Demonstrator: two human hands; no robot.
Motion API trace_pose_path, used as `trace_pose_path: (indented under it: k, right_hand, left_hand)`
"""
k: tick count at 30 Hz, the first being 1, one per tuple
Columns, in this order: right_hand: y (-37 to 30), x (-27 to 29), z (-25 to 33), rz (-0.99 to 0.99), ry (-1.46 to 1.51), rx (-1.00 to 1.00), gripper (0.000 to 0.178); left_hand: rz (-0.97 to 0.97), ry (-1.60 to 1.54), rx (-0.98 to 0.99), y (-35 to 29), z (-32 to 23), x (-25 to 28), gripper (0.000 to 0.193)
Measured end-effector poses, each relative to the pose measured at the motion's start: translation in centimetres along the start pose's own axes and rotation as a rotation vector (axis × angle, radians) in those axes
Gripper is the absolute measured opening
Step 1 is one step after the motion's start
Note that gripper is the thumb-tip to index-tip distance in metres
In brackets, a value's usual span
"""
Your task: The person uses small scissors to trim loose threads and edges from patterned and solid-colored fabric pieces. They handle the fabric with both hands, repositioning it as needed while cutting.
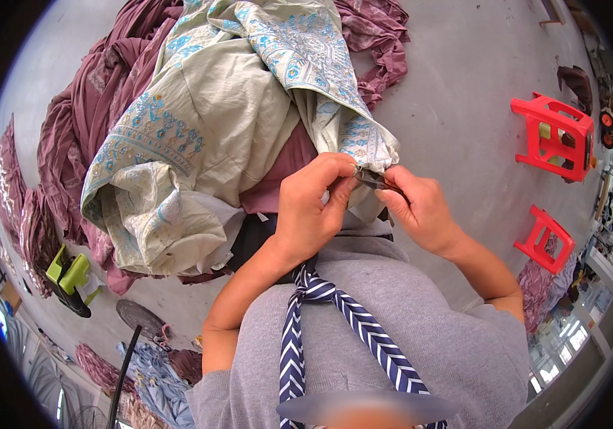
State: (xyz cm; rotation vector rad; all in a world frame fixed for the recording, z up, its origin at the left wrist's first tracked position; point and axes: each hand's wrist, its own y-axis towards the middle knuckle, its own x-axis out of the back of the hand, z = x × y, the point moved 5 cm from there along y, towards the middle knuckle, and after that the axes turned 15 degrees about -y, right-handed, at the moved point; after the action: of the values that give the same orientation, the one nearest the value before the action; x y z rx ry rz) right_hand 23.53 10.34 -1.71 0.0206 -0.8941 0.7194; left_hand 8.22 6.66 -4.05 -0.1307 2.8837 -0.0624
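Observation:
Pale green cloth (228, 100) with blue and gold embroidery lies in loose folds across my lap and away in front of me. My left hand (311, 204) pinches a corner of it between thumb and fingers, close in front of my chest. In my right hand (424, 207) is a small dark metal tool that looks like thread snips (372, 179), its tip against the pinched cloth edge. Fingers partly hide the tool and the exact spot where it meets the cloth. Mauve cloth (288, 161) shows beneath the green folds.
Heaps of mauve patterned cloth (81, 121) spread over the grey floor (457, 86) at the left and far side. Two red plastic stools (571, 171) (546, 239) stand at the right. A lime green stool (70, 270) is at the left, and blue-grey cloth (160, 390) lies at lower left.

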Motion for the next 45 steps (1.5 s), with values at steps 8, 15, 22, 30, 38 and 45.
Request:
trace_pose_path:
  k: [8, 15, 22, 30, 38, 45]
  right_hand:
    - [0.5, 0.9, -0.1, -0.16, 0.031, 0.083, 0.024]
    - [1.7, 3.1, 0.6, -0.085, 0.185, -0.039, 0.027]
    - [2.0, 2.0, 1.5, 0.004, -0.211, 0.068, 0.021]
    - [1.2, 0.0, -0.3, -0.062, 0.046, -0.066, 0.016]
    - [0.8, -0.7, -1.3, -0.002, 0.369, -0.25, 0.011]
    - [0.8, -0.6, -0.7, -0.013, 0.243, -0.13, 0.016]
  left_hand:
    - [0.17, 0.072, 0.049, -0.9, 0.9, -1.2, 0.011]
    - [0.03, 0.017, 0.046, -0.3, 0.3, -0.1, 0.013]
    - [0.009, 0.237, -0.076, -0.2, -1.0, -0.5, 0.017]
    - [-0.047, -0.004, 0.095, -1.3, 0.8, 0.6, 0.01]
    - [0.011, -0.105, 0.432, -1.3, 2.3, 0.3, 0.016]
    - [0.048, 0.153, 0.144, -0.7, 1.2, -0.3, 0.013]
